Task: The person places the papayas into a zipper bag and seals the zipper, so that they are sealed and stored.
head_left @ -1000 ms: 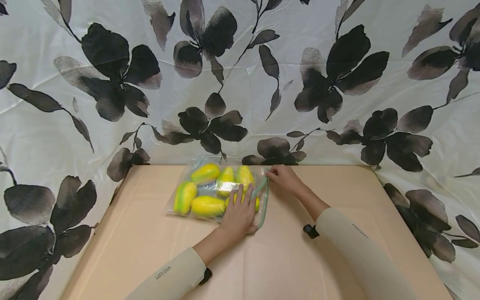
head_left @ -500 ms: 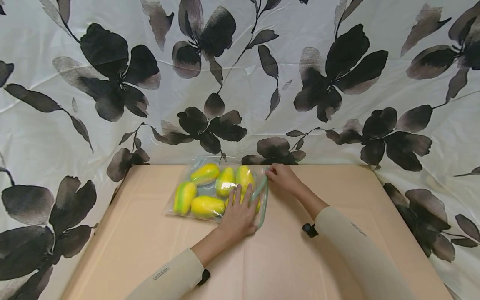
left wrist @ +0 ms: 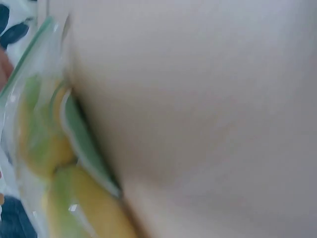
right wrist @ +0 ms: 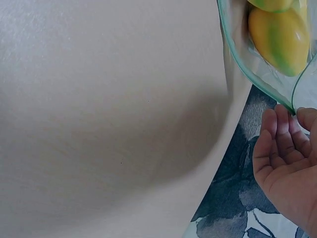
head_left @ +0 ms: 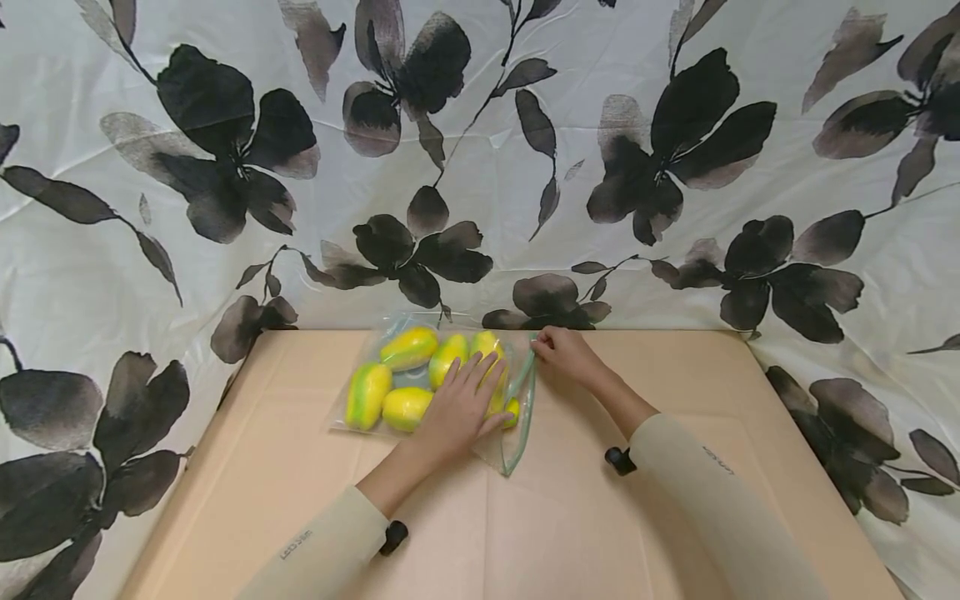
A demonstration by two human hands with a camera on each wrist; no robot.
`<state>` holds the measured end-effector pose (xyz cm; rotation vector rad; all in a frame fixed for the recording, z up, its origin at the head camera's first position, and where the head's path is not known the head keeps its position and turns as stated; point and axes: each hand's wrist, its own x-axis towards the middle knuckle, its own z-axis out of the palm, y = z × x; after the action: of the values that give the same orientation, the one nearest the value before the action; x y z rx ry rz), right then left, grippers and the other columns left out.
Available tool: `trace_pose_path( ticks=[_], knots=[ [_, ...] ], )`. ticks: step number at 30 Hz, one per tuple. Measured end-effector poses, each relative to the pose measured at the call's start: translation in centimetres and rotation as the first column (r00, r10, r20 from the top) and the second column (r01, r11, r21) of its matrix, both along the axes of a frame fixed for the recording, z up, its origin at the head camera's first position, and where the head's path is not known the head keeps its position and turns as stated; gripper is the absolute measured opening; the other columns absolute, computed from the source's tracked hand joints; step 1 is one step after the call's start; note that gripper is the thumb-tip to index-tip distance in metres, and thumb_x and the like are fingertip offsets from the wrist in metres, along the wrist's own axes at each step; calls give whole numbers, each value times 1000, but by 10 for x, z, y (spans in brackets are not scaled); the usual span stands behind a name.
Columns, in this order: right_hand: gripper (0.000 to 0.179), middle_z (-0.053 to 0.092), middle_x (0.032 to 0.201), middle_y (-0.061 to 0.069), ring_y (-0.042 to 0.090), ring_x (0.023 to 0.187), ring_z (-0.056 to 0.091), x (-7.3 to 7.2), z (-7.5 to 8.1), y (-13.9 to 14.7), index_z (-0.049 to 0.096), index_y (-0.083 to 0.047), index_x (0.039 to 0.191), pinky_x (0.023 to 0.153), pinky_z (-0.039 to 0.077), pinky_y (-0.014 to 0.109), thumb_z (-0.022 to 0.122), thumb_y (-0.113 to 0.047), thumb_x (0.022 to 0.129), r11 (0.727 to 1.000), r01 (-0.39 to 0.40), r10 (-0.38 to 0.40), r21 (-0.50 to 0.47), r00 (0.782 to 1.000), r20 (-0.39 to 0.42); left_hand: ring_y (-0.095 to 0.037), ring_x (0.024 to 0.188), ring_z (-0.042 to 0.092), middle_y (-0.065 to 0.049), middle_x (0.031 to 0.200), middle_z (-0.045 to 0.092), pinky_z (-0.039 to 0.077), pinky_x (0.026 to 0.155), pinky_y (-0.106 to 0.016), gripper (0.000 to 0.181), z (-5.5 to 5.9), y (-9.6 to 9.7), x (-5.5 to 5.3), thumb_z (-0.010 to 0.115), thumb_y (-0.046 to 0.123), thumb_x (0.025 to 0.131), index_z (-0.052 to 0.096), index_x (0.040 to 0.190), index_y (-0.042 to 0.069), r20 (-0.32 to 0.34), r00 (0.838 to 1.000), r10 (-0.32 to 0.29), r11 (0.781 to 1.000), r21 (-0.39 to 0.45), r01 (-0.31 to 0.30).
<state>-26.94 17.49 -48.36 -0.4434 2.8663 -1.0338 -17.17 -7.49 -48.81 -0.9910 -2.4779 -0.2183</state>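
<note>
A clear zip bag (head_left: 491,450) lies near the back of the table, holding several yellow mangoes (head_left: 367,396) with green streaks. Its green-edged mouth faces right, and the two edges stand apart. My left hand (head_left: 456,412) lies over the bag's right half with fingers extended, covering part of the fruit. At the far corner of the mouth, my right hand (head_left: 566,354) pinches the green edge. The right wrist view shows thumb and fingertips of that hand (right wrist: 287,163) meeting at the bag's corner. In the left wrist view the bag's green edge (left wrist: 81,134) bulges beside the mangoes (left wrist: 89,203).
The beige table (head_left: 637,533) extends around the bag, its back edge just behind the right hand. A white cloth (head_left: 525,250) with dark flowers hangs behind and along both sides.
My left hand has slid left and away from the near corner of the bag's mouth. That corner now spreads toward me in a point. My right hand keeps its place at the far corner.
</note>
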Motion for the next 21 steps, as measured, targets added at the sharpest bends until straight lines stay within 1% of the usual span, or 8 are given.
trace_pose_path(
  ticks=[3, 6, 12, 14, 16, 18, 21],
  knots=[
    [22, 62, 78, 4, 15, 68, 52, 0, -1, 0, 67, -1, 100, 64, 43, 26, 63, -23, 103, 1000, 4, -4, -4, 1000, 3, -37, 140, 52, -16, 154, 51, 41, 115, -59, 75, 11, -6, -13, 68, 44, 98, 43, 154, 3, 22, 1000, 5, 1000, 27, -5],
    [21, 62, 78, 5, 15, 69, 52, 1, 0, 0, 66, 0, 100, 65, 44, 26, 63, -21, 103, 1000, -2, 2, -15, 1000, 0, -36, 142, 50, -17, 154, 51, 38, 118, -57, 72, 20, -9, -27, 68, 40, 99, 41, 155, 3, 69, 997, 17, 999, 38, -20],
    [19, 61, 78, 5, 17, 70, 53, 4, 2, -1, 66, 0, 99, 68, 45, 29, 63, -18, 104, 999, -5, 5, -44, 1000, -6, -34, 142, 49, -18, 153, 51, 35, 122, -51, 69, 33, -6, -54, 67, 36, 101, 41, 154, 1, 134, 991, 26, 999, 26, -30],
    [18, 61, 77, 5, 17, 70, 52, 4, 1, -2, 66, 0, 99, 69, 45, 29, 63, -17, 104, 999, -2, 2, -43, 1000, -10, -33, 143, 49, -17, 153, 52, 35, 122, -49, 67, 37, -3, -62, 66, 35, 101, 42, 154, 2, 169, 985, 27, 999, 25, -32],
    [18, 60, 77, 5, 17, 70, 52, 3, 1, -2, 66, 0, 99, 69, 45, 29, 63, -17, 104, 999, 1, -2, -43, 1000, -12, -31, 144, 48, -14, 154, 52, 34, 123, -47, 64, 40, 1, -70, 65, 34, 102, 43, 154, 4, 229, 973, 32, 999, 31, -41],
    [18, 60, 76, 5, 17, 70, 52, 3, 1, -2, 66, 0, 99, 68, 45, 29, 63, -17, 103, 999, -1, 1, -36, 1000, -20, -29, 145, 48, -12, 154, 52, 35, 123, -46, 61, 42, 7, -77, 64, 34, 103, 44, 154, 7, 298, 954, 40, 998, 41, -55],
    [18, 60, 76, 5, 17, 69, 52, 2, 2, -3, 67, -1, 98, 67, 45, 28, 63, -18, 104, 1000, -7, 6, -28, 999, -34, -29, 145, 47, -10, 154, 53, 36, 122, -45, 55, 45, 17, -88, 62, 31, 104, 47, 152, 9, 385, 922, 39, 996, 60, -67]
  ],
)
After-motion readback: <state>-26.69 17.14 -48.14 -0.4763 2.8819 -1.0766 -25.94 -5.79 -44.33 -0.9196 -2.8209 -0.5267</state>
